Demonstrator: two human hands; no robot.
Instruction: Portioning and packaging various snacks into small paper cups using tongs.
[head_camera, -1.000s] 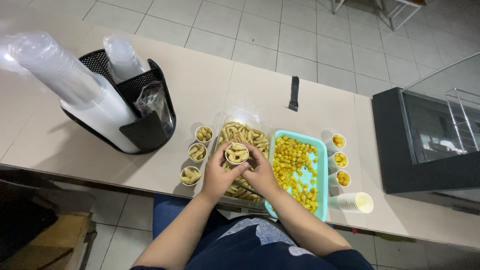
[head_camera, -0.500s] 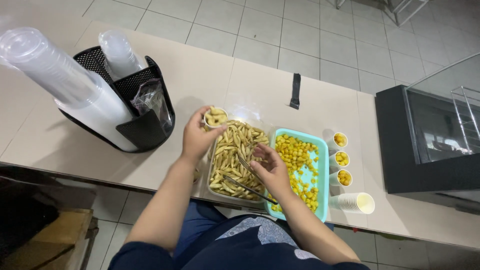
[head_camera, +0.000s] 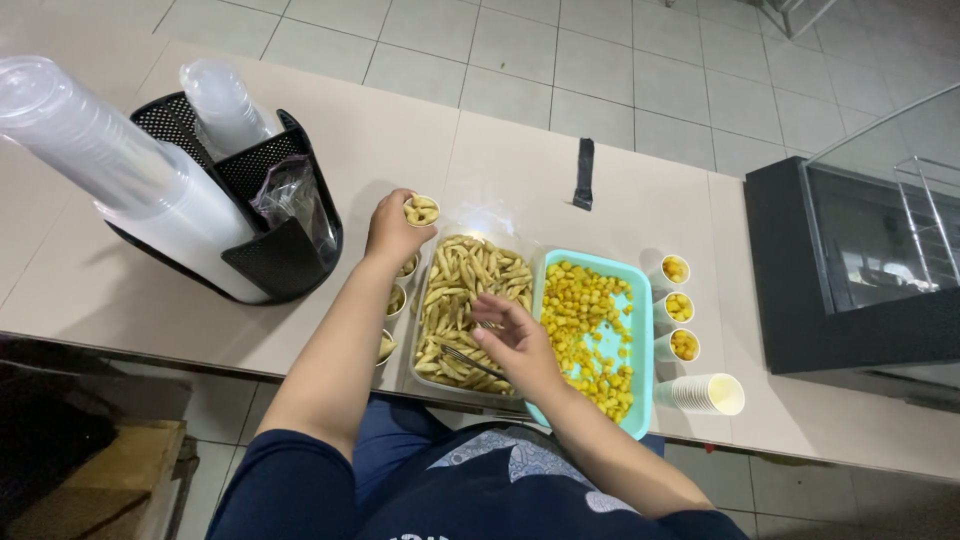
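My left hand holds a small paper cup filled with pale stick-shaped snacks at the far end of a row of filled cups on the counter, beside the clear tray of stick snacks. My right hand hovers over the near part of that tray and holds metal tongs that point left across the snacks. A turquoise tray of yellow puffs lies just right of it.
Three small cups of yellow puffs and a lying stack of empty paper cups sit right of the turquoise tray. A black mesh holder with stacked plastic lids stands at the left. A black strip lies farther back; a glass display case stands right.
My left hand carried the filled cup from over the stick tray to the far end of the left cup row. My right hand stayed over the tray with the tongs.
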